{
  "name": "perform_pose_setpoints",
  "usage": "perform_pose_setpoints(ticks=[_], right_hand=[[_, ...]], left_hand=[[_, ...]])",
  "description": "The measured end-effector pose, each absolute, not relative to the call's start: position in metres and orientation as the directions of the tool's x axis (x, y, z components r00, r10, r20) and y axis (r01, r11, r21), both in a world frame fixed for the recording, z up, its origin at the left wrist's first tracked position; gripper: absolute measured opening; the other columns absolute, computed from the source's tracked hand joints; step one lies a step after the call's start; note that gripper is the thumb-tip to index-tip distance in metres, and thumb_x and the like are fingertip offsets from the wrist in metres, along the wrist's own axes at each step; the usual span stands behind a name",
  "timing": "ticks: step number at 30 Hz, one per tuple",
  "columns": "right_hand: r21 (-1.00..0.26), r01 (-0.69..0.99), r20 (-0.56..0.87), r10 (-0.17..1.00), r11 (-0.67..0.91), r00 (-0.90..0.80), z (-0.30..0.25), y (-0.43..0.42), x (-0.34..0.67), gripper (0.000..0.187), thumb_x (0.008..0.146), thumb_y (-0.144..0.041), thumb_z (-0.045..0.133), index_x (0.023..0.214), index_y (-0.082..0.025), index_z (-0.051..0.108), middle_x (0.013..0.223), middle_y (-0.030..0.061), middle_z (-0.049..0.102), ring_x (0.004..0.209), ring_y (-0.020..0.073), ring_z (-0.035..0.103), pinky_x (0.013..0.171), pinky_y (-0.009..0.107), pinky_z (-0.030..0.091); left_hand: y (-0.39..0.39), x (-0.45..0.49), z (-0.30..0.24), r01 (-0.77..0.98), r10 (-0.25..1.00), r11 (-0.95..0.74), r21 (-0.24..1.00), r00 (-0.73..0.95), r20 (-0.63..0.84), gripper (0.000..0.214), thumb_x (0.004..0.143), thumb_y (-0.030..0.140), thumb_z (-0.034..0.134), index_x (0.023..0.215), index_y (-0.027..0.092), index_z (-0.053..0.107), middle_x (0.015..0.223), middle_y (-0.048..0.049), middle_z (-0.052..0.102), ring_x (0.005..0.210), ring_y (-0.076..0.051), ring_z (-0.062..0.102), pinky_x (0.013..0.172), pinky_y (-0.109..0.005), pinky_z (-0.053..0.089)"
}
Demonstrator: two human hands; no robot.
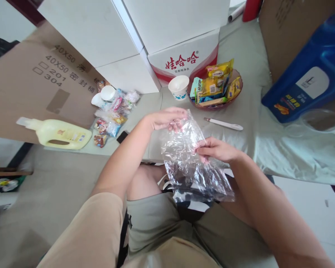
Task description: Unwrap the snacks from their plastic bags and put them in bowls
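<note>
1. Landmark: purple-tinted snack bowl (235, 97), loaded with packaged snacks (214, 83), on the cloth-covered surface (248, 143).
2. Clear plastic bag (181, 145): on the wearer's side of the bowl and to its left; crinkled, upper end level with the surface, lower end past the edge and over the lap. No contents visible.
3. Left hand (167, 118): near the bowl's front left. Fingers bent loosely over the bag's top edge, film apparently between thumb and fingers. Firmness, and whether any fingertip is inside, cannot be told.
4. Right hand (217, 149): in front of the bowl. Thumb and forefinger closed in a pinch on the bag's right side; other fingers partly hidden by film.
5. Nearby: 1 paper cup (179, 88) just left of the bowl; 1 slim white-handled tool (225, 124) in front of it, near the right wrist.
6. Risk, judged: bag slides down to the lap. Cause: slick film, light hold, hanging lower end.
7. Risk: film splits or stretches. Cause: hands pulling apart at small pinch points.
8. Risk: cup tips or tool is knocked. Cause: a wide sweep of hand or film towards the bowl.
</note>
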State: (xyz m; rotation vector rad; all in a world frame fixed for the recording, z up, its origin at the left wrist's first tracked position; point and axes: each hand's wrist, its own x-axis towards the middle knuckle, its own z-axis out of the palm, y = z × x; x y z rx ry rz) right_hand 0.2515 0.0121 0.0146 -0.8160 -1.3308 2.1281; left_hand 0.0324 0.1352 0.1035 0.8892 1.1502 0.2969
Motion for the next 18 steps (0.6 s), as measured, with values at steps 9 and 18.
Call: perform_pose_setpoints(ticks=[9,18], right_hand=[[-0.831,-0.365,-0.306,0.893,-0.420,-0.330,0.000,0.028,0.251,0.035,0.076,-0.033,0.071,0.109,-0.021,0.066,0.058,-0.0015,0.067,0.048,0.0151,0.059,0.049,0.027,0.044],[-0.828,-0.487,-0.186,0.955,-0.279,-0.232,-0.002,0.030,0.246,0.044,0.079,-0.038,0.069,0.120,-0.025,0.061,0.060,-0.0068,0.064,0.051,0.0127,0.057,0.053,0.027,0.044]], left_hand=[[0.084,0.031,0.028,-0.013,0.677,0.583,0.812,0.561,-0.477,0.083,0.051,0.054,0.097,0.120,0.017,0.068,0.113,-0.0153,0.079,0.098,-0.028,0.078,0.080,-0.033,0.062],[0.081,0.021,0.024,-0.169,0.848,0.477,0.863,0.346,-0.401,0.025,0.071,0.024,0.081,0.087,0.021,0.063,0.040,0.0135,0.044,0.026,-0.003,0.027,0.032,-0.015,0.017]])
